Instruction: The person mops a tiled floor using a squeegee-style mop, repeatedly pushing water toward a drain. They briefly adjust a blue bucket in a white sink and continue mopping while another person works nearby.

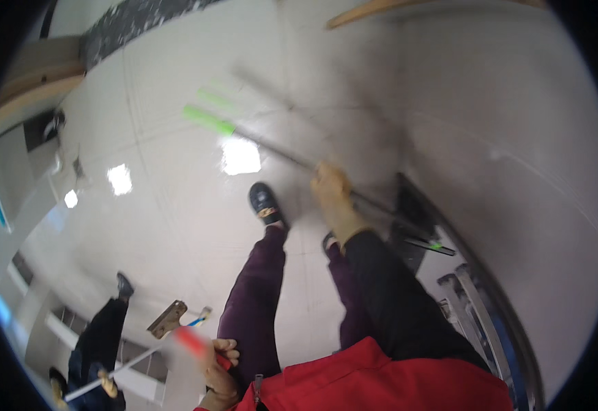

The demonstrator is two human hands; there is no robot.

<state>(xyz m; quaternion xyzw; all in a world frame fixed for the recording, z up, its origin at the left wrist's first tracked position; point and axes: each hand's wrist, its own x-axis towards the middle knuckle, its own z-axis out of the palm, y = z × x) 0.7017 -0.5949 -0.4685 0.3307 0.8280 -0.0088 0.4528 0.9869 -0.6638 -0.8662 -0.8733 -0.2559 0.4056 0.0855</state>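
Observation:
My right hand [331, 187] grips a thin dark pole [273, 148] around its middle. Its bright green grip [209, 119] points away to the upper left, and a narrow squeegee-like head [430, 246] with a green centre is at the lower right end. Low in the view, my left hand [221, 367] is closed around a blurred red handle [192, 343]. Just beyond that hand appear a broad, stained scraper blade [168, 318] and a small blue-handled tool [198, 317]. Blur hides how these join the red handle.
A person [93, 344] at the lower left holds a white pole [119, 370] slanting towards my left hand. Metal rails [476, 313], perhaps a ladder, stand at my right beside a dark edge [476, 267]. Wooden edges [42, 92] curve in above the glossy floor [186, 216].

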